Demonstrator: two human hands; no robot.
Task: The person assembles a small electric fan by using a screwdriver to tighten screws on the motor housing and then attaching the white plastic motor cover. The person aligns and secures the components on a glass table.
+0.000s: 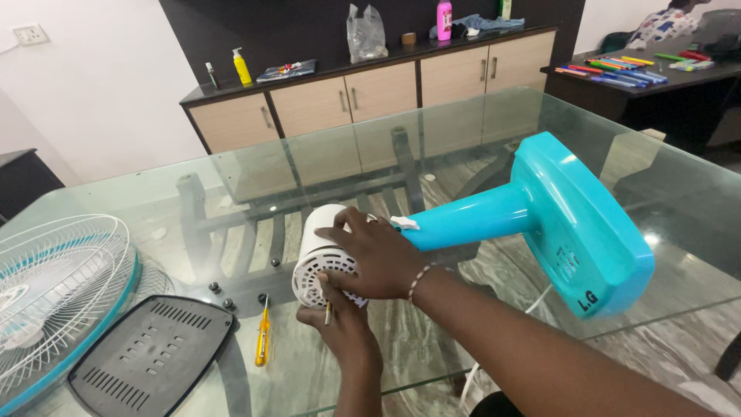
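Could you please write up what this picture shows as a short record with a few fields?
surface: glass table
right hand: laid over the white motor housing of a turquoise fan stand lying on its side
left hand: beneath the housing, pinching a thin tool
nearby: yellow screwdriver, dark vented plate, wire fan guard, loose screws
background: wooden cabinet

Both forearms were bare, with no sleeve in view anywhere along them. The right hand (378,259) wore a thin beaded bracelet (418,279) at the wrist, its small beads pale and reddish, strung in a single strand. The left hand (340,324) wore no ring, band or watch that showed.
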